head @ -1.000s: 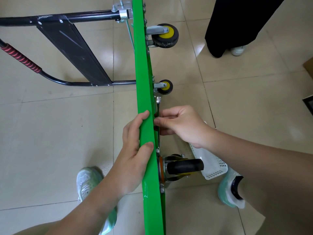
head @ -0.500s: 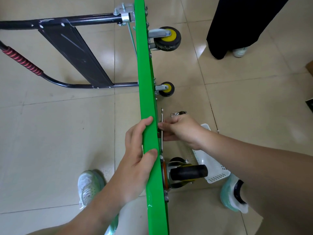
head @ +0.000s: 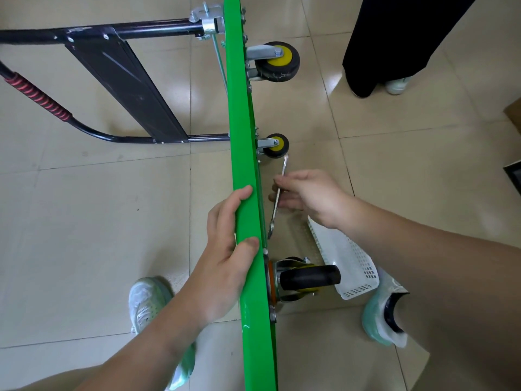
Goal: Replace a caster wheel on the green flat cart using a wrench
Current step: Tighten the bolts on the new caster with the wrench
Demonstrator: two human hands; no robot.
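The green flat cart (head: 242, 136) stands on edge down the frame's centre, probably stiff and heavy; the left hand (head: 225, 255) grips its rim. Lower centre sits the caster wheel (head: 307, 276). Above it, the right hand (head: 313, 196) pinches the slim, rigid wrench (head: 277, 198) mid-shank.

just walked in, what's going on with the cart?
A person has the green cart stood on its edge, wheels facing right. The left hand grips its upper edge to steady it. The right hand pinches a tilted wrench, lower end near the nearest caster, apparently off any bolt.
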